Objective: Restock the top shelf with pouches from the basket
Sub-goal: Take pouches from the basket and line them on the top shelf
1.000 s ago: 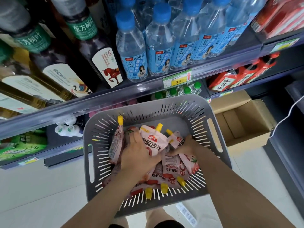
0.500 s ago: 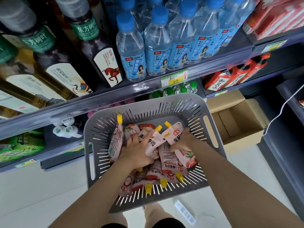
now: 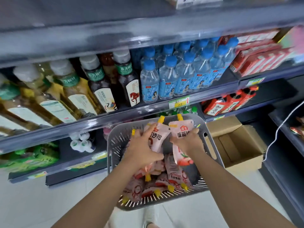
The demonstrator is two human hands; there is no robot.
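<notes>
Stage: pick-up. I've got a pouch in each hand, both lifted clear of the heap, none on its way up yet.
Left hand point(image 3: 141, 148): fingers curled round the left pouch point(image 3: 157, 137), yellow spout up. A second yellow cap shows just left of the fingers; I can't tell if it's in the grip.
Right hand point(image 3: 189, 142): clamped round the middle of the right pouch point(image 3: 180, 132), spout up, just beside the left one.
Basket point(image 3: 114, 145): grey, slotted, near centre, below the shelf of water bottles point(image 3: 167, 79).
Remaining pouches point(image 3: 172, 175): a loose heap on the basket's near side, several at least.
Top shelf point(image 3: 115, 38): only its grey front rail shows, far and high. The deck is hidden, so I can't count stock there.
Done: nothing I can confirm as placed.
Left: lift these two to the top shelf, then repeat for the heap. I judge most of the job is ahead.
</notes>
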